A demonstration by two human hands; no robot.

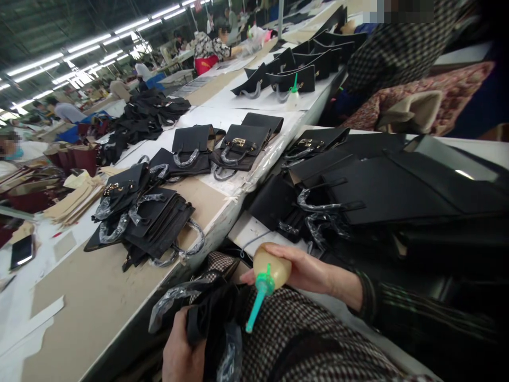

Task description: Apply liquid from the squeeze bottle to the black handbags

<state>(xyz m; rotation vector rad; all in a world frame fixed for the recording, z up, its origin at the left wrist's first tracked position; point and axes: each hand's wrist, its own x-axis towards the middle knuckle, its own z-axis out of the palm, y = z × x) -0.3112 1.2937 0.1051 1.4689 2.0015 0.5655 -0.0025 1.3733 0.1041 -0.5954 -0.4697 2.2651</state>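
Note:
My right hand [304, 268] is wrapped round a yellowish squeeze bottle [274, 261], whose green cap and long teal nozzle tilt down to the left. Below and left of it, my left hand [183, 345] grips a black bag piece [210, 313] above my lap. Plastic-wrapped handles hang on both sides of that piece. The nozzle tip is close to the black piece, with a visible gap between them. Part of the piece is dark and hard to make out.
Black bags with wrapped handles lie stacked on the left table [79, 297] and in a dark pile [382, 180] at right. A second glue bottle [293, 98], a phone [23, 251] and beige pieces [77, 199] lie farther off. A person in checked clothing [397, 50] sits at upper right.

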